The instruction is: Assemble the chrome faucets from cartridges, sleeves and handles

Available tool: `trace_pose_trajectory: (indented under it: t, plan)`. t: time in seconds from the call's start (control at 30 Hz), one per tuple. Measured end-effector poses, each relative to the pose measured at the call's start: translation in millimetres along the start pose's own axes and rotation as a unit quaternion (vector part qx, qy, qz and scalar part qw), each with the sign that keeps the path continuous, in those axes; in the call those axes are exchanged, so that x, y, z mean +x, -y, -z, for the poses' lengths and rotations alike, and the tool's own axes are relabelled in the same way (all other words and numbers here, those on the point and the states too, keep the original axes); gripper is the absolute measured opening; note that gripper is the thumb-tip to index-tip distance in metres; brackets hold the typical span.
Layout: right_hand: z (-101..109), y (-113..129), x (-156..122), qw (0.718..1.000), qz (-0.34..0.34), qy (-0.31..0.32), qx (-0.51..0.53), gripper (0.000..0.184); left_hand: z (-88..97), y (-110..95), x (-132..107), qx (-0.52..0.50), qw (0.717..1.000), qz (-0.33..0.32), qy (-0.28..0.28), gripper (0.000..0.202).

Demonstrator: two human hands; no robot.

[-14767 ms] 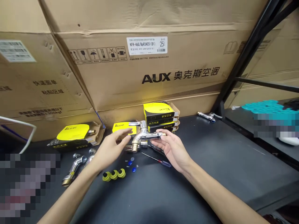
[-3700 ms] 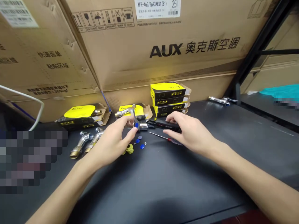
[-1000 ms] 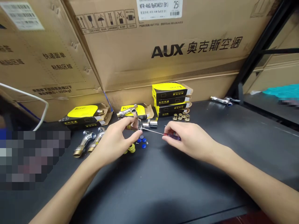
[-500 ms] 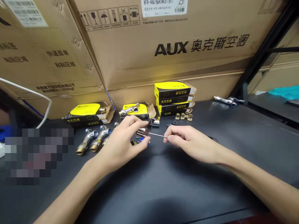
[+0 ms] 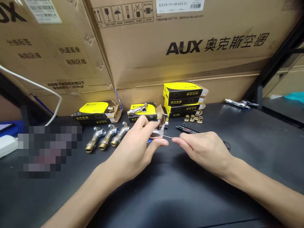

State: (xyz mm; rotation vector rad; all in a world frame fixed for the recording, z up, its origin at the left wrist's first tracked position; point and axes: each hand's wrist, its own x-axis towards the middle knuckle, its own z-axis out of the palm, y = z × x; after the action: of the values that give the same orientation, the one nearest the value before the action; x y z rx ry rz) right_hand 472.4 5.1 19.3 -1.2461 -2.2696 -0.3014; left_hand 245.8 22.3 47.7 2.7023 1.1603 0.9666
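My left hand (image 5: 135,147) is closed around a shiny chrome lever handle (image 5: 162,123), whose flat blade sticks up past the fingers. In the fist of my right hand (image 5: 205,150) is a thin metal rod (image 5: 167,137), its far tip meeting the lower end of the chrome handle. The rod's other end is hidden inside the fingers, so I cannot tell which tool it is. Behind my left hand a bit of a blue object (image 5: 149,141) shows. A black tool or strip with white lettering (image 5: 187,129) lies just beyond my right hand.
Chrome taps with brass threads (image 5: 94,139) line the left. One tap (image 5: 137,109) rests on a yellow-black box (image 5: 149,108); more boxes (image 5: 182,90) are stacked right of it. Several brass fittings (image 5: 193,118) stand nearby. Another tap (image 5: 239,104) lies far right. Cardboard cartons (image 5: 142,57) wall the back.
The view has shifted, so the surroundings sit further right. My right hand has rolled over into a tighter fist on the rod. The chrome handle's blade stands more upright in my left hand.
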Motion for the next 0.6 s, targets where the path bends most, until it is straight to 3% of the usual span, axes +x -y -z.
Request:
trace_pose_trajectory:
  t: [0.1, 0.17, 0.23, 0.3, 0.37, 0.43, 0.47, 0.5, 0.6]
  plan:
    - [5, 5, -1, 0.995, 0.04, -0.048, -0.077, 0.06, 4.3, -6, 0, -0.008, 0.999, 0.051, 0.016, 0.029]
    - [8, 8, 2, 0.997, 0.006, -0.038, -0.067, 0.06, 5.0, -7, 1, -0.011, 0.998, 0.068, 0.002, 0.031]
    - [9, 8, 6, 0.999, -0.048, 0.001, -0.007, 0.059, 2.9, -6, 1, 0.003, 0.999, 0.04, -0.032, 0.023]
    - [10, 2, 10, 0.99, -0.086, 0.063, 0.093, 0.058, -1.9, -3, 0, 0.039, 0.997, -0.031, -0.06, 0.021]
    - [12, -7, 12, 0.951, -0.112, 0.161, 0.24, 0.06, -8.0, 1, -2, 0.075, 0.988, -0.113, -0.077, 0.025]
    - [15, -14, 13, 0.878, -0.132, 0.263, 0.377, 0.062, -13.4, 2, -4, 0.088, 0.978, -0.172, -0.084, 0.025]
    - [16, -16, 12, 0.851, -0.138, 0.293, 0.414, 0.063, -15.4, 1, -5, 0.086, 0.975, -0.187, -0.086, 0.025]
    - [17, -17, 12, 0.843, -0.139, 0.302, 0.422, 0.065, -16.7, 1, -5, 0.084, 0.974, -0.194, -0.087, 0.025]
    - [14, -12, 9, 0.883, -0.159, 0.255, 0.361, 0.069, -16.7, -2, -5, 0.091, 0.976, -0.176, -0.094, 0.025]
